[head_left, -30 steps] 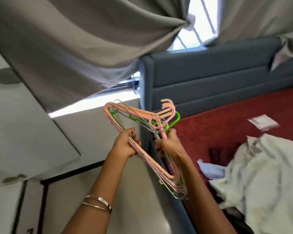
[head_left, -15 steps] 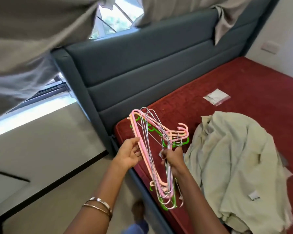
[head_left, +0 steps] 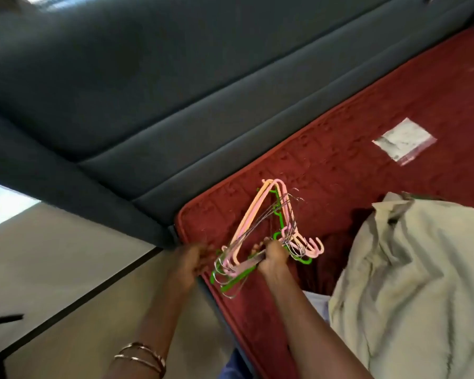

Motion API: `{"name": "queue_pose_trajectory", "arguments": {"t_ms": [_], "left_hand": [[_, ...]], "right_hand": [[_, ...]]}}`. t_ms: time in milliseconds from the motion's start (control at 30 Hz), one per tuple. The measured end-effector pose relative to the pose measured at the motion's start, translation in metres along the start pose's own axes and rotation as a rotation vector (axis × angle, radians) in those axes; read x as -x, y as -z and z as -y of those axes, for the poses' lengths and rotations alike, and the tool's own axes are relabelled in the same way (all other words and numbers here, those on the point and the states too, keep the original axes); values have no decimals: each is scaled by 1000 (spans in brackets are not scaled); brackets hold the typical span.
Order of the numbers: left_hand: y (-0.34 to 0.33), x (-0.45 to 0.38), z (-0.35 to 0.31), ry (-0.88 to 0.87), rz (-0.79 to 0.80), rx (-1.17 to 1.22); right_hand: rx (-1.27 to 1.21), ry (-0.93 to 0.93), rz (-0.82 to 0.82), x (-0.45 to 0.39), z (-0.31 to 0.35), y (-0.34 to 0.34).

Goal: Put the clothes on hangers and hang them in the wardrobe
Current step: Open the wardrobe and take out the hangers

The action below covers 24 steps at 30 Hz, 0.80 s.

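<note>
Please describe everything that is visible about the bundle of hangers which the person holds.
The bundle of hangers mixes several pink and peach plastic ones, at least one bright green plastic one and thin silver wire ones, all tangled together. It is held low over the corner of the red mattress, with the hooks pointing right toward the pale garment. The right hand grips it near the hooks. The left hand is blurred at the bundle's lower corner; whether it holds the bundle cannot be told.

Single head-worn view, angled steeply down over the red bed (head_left: 367,105) corner, close above both hands.
</note>
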<state>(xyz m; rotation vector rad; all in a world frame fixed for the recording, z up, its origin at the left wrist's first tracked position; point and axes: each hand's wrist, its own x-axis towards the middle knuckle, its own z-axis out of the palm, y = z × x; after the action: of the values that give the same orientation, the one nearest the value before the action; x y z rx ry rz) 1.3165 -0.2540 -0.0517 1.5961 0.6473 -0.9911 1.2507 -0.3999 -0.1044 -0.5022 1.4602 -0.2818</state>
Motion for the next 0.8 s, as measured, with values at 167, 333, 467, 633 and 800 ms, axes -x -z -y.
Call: {"name": "queue_pose_trajectory", "arguments": {"t_ms": [167, 333, 467, 633, 800], "left_hand": [[27, -89, -18, -82, -240, -66], [28, -131, -18, -121, -347, -165], [27, -145, -8, -151, -411, -399], [-25, -118, 0, -364, -708, -448], [-89, -86, 33, -527, -357, -550]], "right_hand": [[-36, -59, 101, -56, -30, -80], [204, -282, 287, -96, -52, -105], [485, -257, 358, -105, -35, -108], [1235, 82, 523, -103, -1, -71], [1931, 718, -60, -117, 34, 53]]}}
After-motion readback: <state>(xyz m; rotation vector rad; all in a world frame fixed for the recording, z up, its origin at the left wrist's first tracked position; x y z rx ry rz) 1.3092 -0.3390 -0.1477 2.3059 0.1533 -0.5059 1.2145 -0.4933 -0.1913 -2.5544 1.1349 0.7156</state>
